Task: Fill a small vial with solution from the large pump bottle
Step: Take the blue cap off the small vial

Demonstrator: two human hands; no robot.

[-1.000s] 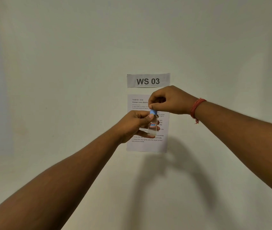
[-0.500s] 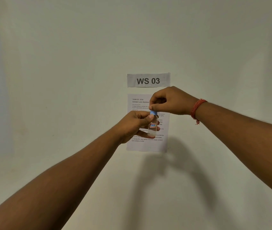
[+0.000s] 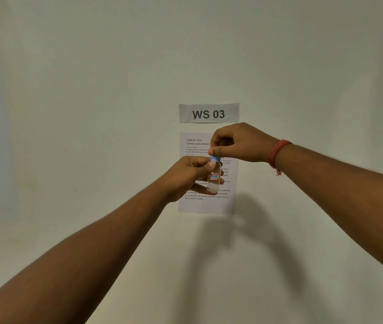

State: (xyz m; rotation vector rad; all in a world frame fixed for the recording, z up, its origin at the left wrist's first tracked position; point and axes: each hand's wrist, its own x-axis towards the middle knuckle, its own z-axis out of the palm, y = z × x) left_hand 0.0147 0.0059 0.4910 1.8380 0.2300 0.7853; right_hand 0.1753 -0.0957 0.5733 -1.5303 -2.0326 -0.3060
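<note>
Left hand grips vial upright; right hand, at 12 o'clock, pinches blue cap. Twist gently, keep vial vertical.

On the plain white wall hang a small grey paper sign printed "WS 03" and, just below it, a white printed instruction sheet.

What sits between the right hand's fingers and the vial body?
In the head view, the blue cap sits there: the right hand pinches it from above, and it tops the vial, which the left hand holds.
</note>
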